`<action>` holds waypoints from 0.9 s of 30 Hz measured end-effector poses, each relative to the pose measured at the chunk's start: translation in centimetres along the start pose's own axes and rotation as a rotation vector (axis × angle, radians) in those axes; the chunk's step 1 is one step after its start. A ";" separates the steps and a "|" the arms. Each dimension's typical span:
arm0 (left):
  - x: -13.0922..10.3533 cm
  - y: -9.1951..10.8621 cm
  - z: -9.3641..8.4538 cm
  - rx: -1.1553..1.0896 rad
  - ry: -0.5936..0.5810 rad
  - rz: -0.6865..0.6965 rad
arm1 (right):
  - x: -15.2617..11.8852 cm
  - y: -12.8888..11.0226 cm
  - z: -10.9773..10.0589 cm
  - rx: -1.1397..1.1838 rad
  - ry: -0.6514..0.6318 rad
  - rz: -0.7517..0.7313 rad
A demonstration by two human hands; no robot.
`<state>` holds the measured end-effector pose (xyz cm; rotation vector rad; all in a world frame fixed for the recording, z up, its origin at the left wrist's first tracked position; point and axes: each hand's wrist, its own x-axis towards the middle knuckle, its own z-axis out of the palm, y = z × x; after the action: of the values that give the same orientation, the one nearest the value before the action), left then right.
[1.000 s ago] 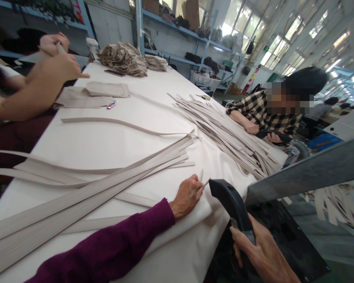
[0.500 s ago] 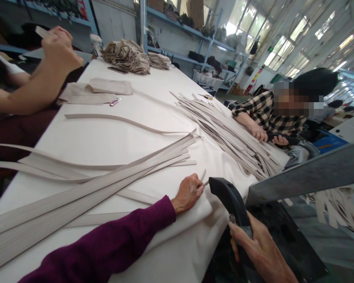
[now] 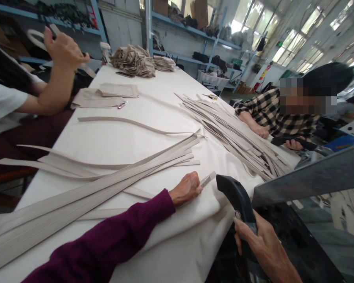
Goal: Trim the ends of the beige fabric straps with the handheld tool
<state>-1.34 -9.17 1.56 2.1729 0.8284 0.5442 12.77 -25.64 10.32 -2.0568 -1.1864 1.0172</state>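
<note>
My left hand (image 3: 186, 189) is closed just above the white cloth, its fingers pinching a narrow beige strip (image 3: 209, 179) whose short end juts out to the right. Close to that end is the tip of a curved black nozzle-like tool (image 3: 236, 194). My right hand (image 3: 264, 239) wraps round this tool from the right side. A small metal ring (image 3: 237, 214) and an orange part (image 3: 238, 243) show by my right thumb; what they belong to is unclear. Beyond my left forearm a bundle of long beige strips (image 3: 129, 163) lies across the table.
A second pile of strips (image 3: 233, 133) is farther right, before a co-worker in a checked shirt (image 3: 259, 106) holding a black tool. At left, another person's hand (image 3: 63, 49) is raised with a strip. Folded fabric (image 3: 132, 61) sits at the back. A metal beam (image 3: 309, 173) crosses at right.
The strip end in my left hand now shows its flat face and reaches farther toward the nozzle. The person at left has shifted their raised hand. The view has moved slightly.
</note>
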 end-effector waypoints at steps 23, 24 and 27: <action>0.1 0.4 0.2 -0.370 0.147 -0.192 | 0.5 -0.8 2.1 -0.013 0.041 -0.056; 0.1 0.4 0.3 -0.380 0.154 -0.196 | 0.1 -0.7 2.2 -0.006 0.024 -0.050; 0.1 0.5 0.3 -0.417 0.158 -0.190 | -0.1 -0.5 2.7 0.019 -0.021 -0.052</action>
<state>-0.90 -9.53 1.72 1.6704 0.9033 0.7269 10.30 -25.28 9.26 -1.9944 -1.2295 1.0238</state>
